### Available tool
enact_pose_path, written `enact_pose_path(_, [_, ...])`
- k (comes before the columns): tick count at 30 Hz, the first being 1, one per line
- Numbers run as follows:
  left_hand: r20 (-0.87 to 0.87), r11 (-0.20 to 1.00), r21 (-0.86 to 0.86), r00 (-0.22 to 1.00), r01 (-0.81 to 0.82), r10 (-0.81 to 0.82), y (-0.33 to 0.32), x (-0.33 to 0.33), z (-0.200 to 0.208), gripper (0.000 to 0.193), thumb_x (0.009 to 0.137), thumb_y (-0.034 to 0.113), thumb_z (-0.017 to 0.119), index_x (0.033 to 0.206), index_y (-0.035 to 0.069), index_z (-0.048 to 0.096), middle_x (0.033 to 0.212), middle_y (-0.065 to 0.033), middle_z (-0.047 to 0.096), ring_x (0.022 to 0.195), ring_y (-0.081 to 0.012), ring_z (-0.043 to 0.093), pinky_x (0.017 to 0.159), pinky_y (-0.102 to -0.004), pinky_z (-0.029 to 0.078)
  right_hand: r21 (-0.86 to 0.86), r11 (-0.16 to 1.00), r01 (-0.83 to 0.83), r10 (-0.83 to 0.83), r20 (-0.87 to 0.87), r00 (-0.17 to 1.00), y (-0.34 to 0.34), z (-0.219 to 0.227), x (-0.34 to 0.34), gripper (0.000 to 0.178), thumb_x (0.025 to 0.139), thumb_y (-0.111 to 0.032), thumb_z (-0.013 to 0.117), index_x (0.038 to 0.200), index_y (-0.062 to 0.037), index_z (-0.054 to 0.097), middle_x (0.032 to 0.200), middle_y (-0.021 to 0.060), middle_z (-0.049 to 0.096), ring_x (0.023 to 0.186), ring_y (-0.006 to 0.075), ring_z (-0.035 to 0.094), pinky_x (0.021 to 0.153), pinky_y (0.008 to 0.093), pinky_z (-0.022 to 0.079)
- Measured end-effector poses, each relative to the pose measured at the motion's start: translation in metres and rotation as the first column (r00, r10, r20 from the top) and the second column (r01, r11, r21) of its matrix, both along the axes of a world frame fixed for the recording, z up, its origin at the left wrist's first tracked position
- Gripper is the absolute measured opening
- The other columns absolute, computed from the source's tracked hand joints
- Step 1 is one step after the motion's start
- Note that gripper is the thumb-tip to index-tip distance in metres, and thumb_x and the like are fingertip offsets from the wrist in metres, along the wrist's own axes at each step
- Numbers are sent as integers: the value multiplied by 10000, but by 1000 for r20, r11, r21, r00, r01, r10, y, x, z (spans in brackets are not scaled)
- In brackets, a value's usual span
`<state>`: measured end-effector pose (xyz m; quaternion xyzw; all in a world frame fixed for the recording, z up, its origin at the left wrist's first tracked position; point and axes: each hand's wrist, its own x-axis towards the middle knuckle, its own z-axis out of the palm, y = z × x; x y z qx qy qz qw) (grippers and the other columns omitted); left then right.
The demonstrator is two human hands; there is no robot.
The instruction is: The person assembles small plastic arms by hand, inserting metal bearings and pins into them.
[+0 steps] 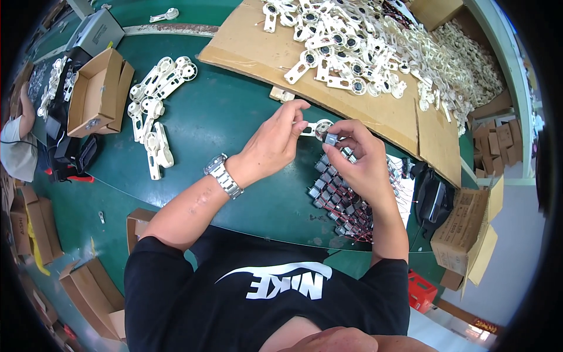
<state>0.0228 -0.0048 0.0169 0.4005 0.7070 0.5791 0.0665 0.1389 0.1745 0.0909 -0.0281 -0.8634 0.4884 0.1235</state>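
Over the green table (229, 117), my left hand (274, 139) pinches the handle end of a white plastic housing (322, 127) with a round, ring-shaped head. My right hand (360, 154) has a small grey block-shaped part (331, 139) between thumb and fingers, right at the ring end of the housing. Whether the block touches the housing I cannot tell. Below my right hand lie rows of similar grey parts (340, 202) with red and black wires. Off to the left sits a loose group of white housings (153, 108).
A cardboard sheet (246, 53) at the far side carries a large heap of white housings (346, 47). An open carton (94, 88) stands at the left, another carton (463, 229) at the right beside a black device (433, 199). Another person's arm (26, 111) shows at far left.
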Motion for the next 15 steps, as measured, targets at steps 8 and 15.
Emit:
enact_pose_path(8, [341,999,30,940,-17,6,5,0,1,240,1083,59,653,1262,0,503,1029,-97,615,889,-151,699,713,-304,627,-45,998,-49,49,-11,999,1,-1,0,276,899,29,777,1152,19,667,1097,106,757,921,185,761,841,311,623])
enact_pose_path(15, [489,976,214,870,-45,-67,11,-7,-14,221,1047,43,707,1147,-17,519,974,-80,643,922,-147,728,712,-291,661,72,997,-34,31,40,999,-2,2,2,283,898,25,776,1159,14,667,1095,124,759,925,229,780,822,341,610])
